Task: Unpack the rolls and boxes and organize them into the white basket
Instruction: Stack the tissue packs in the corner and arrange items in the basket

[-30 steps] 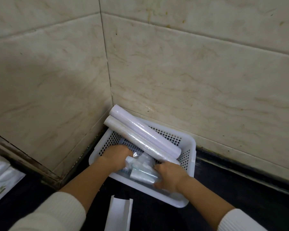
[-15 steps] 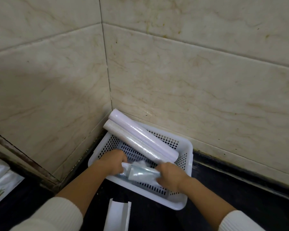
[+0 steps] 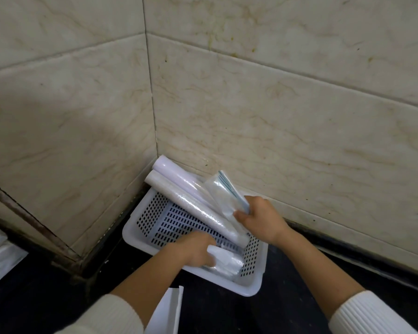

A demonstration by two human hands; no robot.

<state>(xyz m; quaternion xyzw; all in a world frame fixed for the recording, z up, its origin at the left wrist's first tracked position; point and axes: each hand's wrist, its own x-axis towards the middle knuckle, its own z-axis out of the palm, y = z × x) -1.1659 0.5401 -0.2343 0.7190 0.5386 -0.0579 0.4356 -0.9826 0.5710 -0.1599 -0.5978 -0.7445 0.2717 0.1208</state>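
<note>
While both hands were bunched together over one crinkly bundle at the near end of the white basket (image 3: 135, 233) a second ago, they've now split up: the right hand (image 3: 260, 219) has come up and away with a plastic-wrapped packet (image 3: 223, 195) clamped in its fingers, tilted up toward the wall, and the left hand (image 3: 194, 251) stays down in the basket, closed on a clear-wrapped roll (image 3: 227, 261) lying along the front wall. My read is that the bundle got separated into two pieces, so now each one needs its own spot. The two long rolls (image 3: 186, 194) haven't budged, lying diagonally side by side with their far ends poking out over the back corner by the tiles. Texture-wise: one long roll is smooth and pale lilac, the other has a pebbly, glittery finish under glossy film. The packet in the right hand looks flattish with thin blue-green edges, could be folded sheets, but honestly it's too glary to say. The basket is rigid white plastic with slotted holes all over, sitting on a dark counter (image 3: 227, 317). A folded white card piece (image 3: 165, 312) lies just in front.
</note>
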